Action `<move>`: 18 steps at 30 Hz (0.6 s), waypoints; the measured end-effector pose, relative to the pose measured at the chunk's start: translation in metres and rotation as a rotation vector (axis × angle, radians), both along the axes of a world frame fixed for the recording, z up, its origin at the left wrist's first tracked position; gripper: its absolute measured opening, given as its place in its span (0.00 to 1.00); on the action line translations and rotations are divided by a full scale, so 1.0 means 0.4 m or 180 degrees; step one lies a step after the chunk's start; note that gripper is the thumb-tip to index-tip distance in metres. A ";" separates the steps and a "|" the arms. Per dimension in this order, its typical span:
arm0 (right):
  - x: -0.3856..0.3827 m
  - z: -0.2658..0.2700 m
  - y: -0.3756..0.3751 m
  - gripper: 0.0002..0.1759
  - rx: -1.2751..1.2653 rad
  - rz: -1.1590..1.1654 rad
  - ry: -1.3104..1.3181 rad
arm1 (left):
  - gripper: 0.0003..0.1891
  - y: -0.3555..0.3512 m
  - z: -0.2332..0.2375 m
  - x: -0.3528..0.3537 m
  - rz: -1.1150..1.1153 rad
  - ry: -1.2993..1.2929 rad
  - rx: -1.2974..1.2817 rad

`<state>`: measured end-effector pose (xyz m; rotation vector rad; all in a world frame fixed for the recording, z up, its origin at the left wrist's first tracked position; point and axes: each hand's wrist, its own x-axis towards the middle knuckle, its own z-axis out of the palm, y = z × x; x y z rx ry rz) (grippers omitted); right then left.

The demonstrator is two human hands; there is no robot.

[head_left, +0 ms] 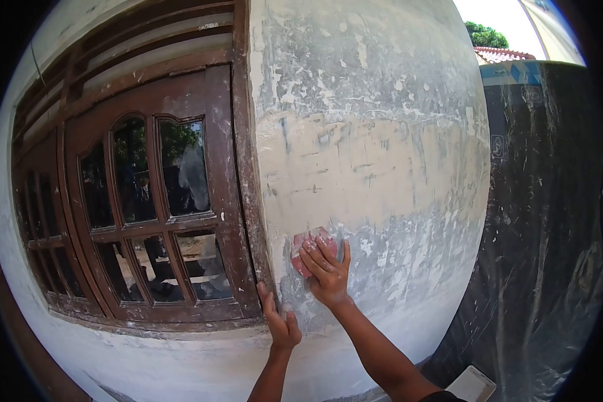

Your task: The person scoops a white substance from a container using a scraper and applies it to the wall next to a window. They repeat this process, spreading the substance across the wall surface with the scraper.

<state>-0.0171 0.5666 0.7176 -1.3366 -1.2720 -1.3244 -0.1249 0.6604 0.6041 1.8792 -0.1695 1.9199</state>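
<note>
My right hand (326, 269) lies with its fingers over a reddish-pink piece of sandpaper (301, 262) and holds it flat against the wall (375, 167). Its thumb sticks out to the right. Around the sandpaper the plaster is patchy grey and white, with a cream-coloured band above it. Lower and to the left, my left hand (281, 321) is open, fingers pointing up and thumb apart. It is at the lower right corner of the brown wooden window frame (246, 167); whether the palm touches the wall cannot be told.
Brown window shutters (218, 268) with dark glass panes fill the left side. On the right stands a tall dark panel (536, 201) under scuffed plastic sheeting. A pale rectangular object (472, 385) lies at the bottom right, near my right arm.
</note>
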 end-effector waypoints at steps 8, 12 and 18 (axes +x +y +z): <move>0.139 -0.866 -0.480 0.23 -0.3528 -0.0292 0.2680 | 0.32 -0.317 -0.234 0.007 0.0412 0.0334 -0.0974; 0.187 -1.020 -0.813 0.22 -0.0226 0.2086 0.6454 | 0.36 -0.595 -0.409 0.095 0.0310 0.0819 -0.1732; 0.228 -1.003 -1.197 0.23 0.0843 0.2918 0.7078 | 0.33 -1.007 -0.648 0.212 -0.0119 0.1767 -0.2208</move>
